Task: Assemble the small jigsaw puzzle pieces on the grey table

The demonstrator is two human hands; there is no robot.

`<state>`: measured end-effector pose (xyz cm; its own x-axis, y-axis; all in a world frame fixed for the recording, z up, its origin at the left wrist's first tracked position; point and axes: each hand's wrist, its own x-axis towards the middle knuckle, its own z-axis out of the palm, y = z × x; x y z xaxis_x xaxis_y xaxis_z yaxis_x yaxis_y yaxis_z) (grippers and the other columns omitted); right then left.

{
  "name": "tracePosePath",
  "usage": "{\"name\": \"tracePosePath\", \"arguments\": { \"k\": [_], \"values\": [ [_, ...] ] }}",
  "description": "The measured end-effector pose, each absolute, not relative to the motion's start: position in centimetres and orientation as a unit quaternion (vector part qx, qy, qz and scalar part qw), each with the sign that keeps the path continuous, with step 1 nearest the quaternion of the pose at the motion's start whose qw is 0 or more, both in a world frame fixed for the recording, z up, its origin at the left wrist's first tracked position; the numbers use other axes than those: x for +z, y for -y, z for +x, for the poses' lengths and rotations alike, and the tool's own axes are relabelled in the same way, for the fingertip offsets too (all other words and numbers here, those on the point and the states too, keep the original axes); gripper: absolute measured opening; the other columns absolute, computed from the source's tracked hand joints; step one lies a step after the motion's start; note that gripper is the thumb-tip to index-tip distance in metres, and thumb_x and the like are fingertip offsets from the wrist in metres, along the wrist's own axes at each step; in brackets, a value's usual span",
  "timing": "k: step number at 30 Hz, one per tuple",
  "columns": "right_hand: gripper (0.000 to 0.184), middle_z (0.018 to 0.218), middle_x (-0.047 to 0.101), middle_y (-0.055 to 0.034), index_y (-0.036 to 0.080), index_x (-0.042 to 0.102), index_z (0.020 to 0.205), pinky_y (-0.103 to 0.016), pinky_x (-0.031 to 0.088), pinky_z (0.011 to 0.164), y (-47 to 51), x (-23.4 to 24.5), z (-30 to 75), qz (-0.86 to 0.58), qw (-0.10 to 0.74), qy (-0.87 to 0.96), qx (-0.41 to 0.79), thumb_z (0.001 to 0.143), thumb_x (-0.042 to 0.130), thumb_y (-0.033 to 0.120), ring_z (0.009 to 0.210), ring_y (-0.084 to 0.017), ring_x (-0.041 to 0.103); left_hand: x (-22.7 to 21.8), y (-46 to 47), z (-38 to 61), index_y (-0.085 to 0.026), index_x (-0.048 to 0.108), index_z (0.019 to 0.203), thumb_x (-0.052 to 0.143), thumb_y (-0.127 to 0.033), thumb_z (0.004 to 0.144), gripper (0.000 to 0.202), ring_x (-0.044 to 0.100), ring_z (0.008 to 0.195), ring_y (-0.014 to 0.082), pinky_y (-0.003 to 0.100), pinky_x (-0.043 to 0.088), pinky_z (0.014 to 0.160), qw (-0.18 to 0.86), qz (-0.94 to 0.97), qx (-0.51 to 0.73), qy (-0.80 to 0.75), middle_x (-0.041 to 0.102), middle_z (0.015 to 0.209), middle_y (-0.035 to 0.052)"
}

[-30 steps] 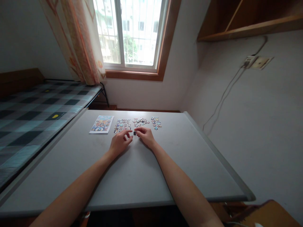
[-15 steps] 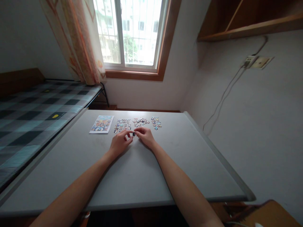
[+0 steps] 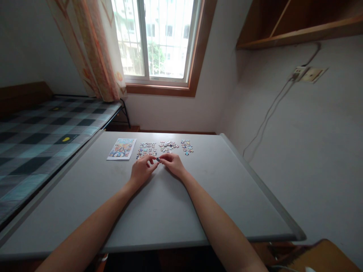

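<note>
A: Start with what cannot be made out.
B: The dark piece (image 3: 158,159) is small and largely covered by fingertips; its outline and any print on it cannot be read. The left hand (image 3: 142,168) hides the near edge of the left group of puzzle pieces (image 3: 146,147). Both forearms run out of view at the bottom. Lettering on the printed sheet (image 3: 121,149) is too small to read.

A: Differences against the earlier frames?
B: One second ago the left thumb and forefinger stood apart from the piece, which sat at the fingertips of the right hand (image 3: 173,164). Now the left fingertips have closed in on it. The piece has shifted slightly left and shows less of its dark face. The sheet and the piece groups are unchanged.

A: State of the grip, and position of the piece?
B: The right thumb and forefinger pinch the piece at its right side. The left fingertips come up to its left side; whether they clasp it or merely touch, I cannot tell. The piece lies between the two sets of fingertips, over the table (image 3: 159,211), just on the near side of the groups.
</note>
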<state>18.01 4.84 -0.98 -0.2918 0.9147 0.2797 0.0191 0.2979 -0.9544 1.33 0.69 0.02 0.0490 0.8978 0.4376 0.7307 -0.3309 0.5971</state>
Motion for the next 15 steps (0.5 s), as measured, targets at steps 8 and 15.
{"name": "tracePosePath", "arguments": {
  "k": [8, 15],
  "values": [
    [0.014, 0.075, 0.069, -0.0037, 0.016, 0.07, 0.078, -0.027, 0.048, 0.068, -5.04, -1.03, 17.93, -0.366, 0.495, 0.638, 0.462, 0.071, 0.061, 0.024, 0.069, -0.014, 0.061, 0.08, -0.71, 1.35, -0.022, 0.066, 0.092, 0.058, -0.035, 0.081, 0.018, 0.056, 0.056, 0.0109, 0.023, 0.044, 0.059, 0.11, 0.719, 0.384, -0.57, 0.063, 0.074, -0.0013],
    [0.016, 0.073, 0.067, -0.003, 0.015, 0.07, 0.078, -0.026, 0.047, 0.066, -4.94, -0.89, 17.9, -0.366, 0.488, 0.648, 0.456, 0.072, 0.058, 0.024, 0.067, -0.014, 0.059, -0.08, -0.91, 1.28, -0.023, 0.066, 0.099, 0.055, -0.029, 0.082, 0.021, 0.056, 0.057, 0.0109, 0.023, 0.044, 0.06, 0.125, 0.711, 0.389, -0.573, 0.065, 0.075, -0.0012]
  ]
}}
